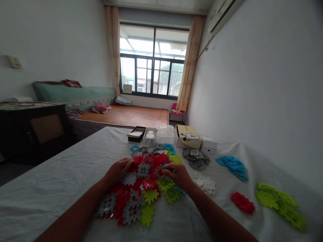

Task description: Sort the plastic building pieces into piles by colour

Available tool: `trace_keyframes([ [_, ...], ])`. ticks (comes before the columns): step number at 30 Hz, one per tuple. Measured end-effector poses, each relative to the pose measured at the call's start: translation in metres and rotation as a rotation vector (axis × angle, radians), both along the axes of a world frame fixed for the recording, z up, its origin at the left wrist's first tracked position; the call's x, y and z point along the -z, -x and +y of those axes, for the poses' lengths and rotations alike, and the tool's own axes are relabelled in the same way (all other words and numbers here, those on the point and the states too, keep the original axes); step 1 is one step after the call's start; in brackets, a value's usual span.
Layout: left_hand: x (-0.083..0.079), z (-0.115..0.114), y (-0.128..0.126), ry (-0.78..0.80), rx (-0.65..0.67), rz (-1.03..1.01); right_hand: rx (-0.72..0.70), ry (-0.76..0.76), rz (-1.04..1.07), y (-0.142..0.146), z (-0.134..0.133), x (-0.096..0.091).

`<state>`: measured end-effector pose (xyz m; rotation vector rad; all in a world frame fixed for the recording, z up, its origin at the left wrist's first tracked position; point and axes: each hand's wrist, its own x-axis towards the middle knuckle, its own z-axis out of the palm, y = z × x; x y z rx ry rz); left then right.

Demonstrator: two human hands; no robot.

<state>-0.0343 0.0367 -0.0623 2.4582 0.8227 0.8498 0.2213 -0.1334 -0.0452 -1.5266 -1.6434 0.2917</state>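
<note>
A mixed pile of plastic interlocking building pieces (121,195) covers the middle of the cloth, in red, grey, lime green and blue. My left hand (123,166) lies on the pile's left edge, fingers stretched over the red pieces and gripping nothing that I can see. At the right side of the pile, my right hand (175,172) pinches a grey building piece (158,172) between thumb and fingers. Another grey window-shaped piece (143,170) rests on the red ones between both hands. Lime green pieces (169,191) lie just below my right hand.
Right of the pile are sorted groups: grey (196,159), white (205,184), blue (233,166), red (242,202) and lime green (280,205). Along the far edge stand a black box (136,133), a clear plastic container (166,133), a yellow box (188,137) and a white box (209,146).
</note>
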Motion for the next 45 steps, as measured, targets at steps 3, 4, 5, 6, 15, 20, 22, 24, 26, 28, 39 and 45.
trace_keyframes([
  [3,0.000,0.001,0.000,-0.003,-0.001,0.003,0.106,-0.011,0.111,-0.022,0.005,0.004],
  [4,0.001,0.001,0.000,-0.004,0.002,0.004,0.155,-0.021,0.139,-0.033,0.007,0.005],
  [5,0.001,0.001,0.000,-0.005,0.004,0.003,0.214,-0.038,0.162,-0.045,0.008,0.006],
  [6,0.001,0.001,0.001,-0.006,0.003,0.001,0.287,-0.063,0.178,-0.059,0.008,0.007],
  [15,0.000,0.001,0.001,-0.015,0.007,0.011,0.650,-0.196,0.350,-0.166,-0.003,0.026],
  [20,-0.001,-0.002,0.000,-0.018,0.006,0.011,0.823,-0.252,0.101,-0.163,-0.003,0.023],
  [22,-0.001,-0.002,0.000,-0.016,0.008,0.020,0.799,-0.271,-0.003,-0.144,-0.002,0.013],
  [24,-0.001,-0.002,0.000,-0.016,0.011,0.026,0.626,-0.207,-0.036,-0.115,-0.001,0.002],
  [26,-0.001,-0.002,0.000,-0.016,0.020,0.031,0.359,-0.079,-0.067,-0.082,-0.001,-0.005],
  [28,0.000,-0.001,0.000,-0.012,0.024,0.032,0.139,0.049,-0.143,-0.051,-0.001,-0.007],
  [39,-0.001,-0.002,0.000,-0.014,0.017,0.046,0.085,0.197,-0.520,0.000,-0.016,-0.015],
  [45,0.000,0.000,0.001,-0.024,0.030,0.039,0.281,0.080,-0.498,-0.015,-0.006,-0.014],
])
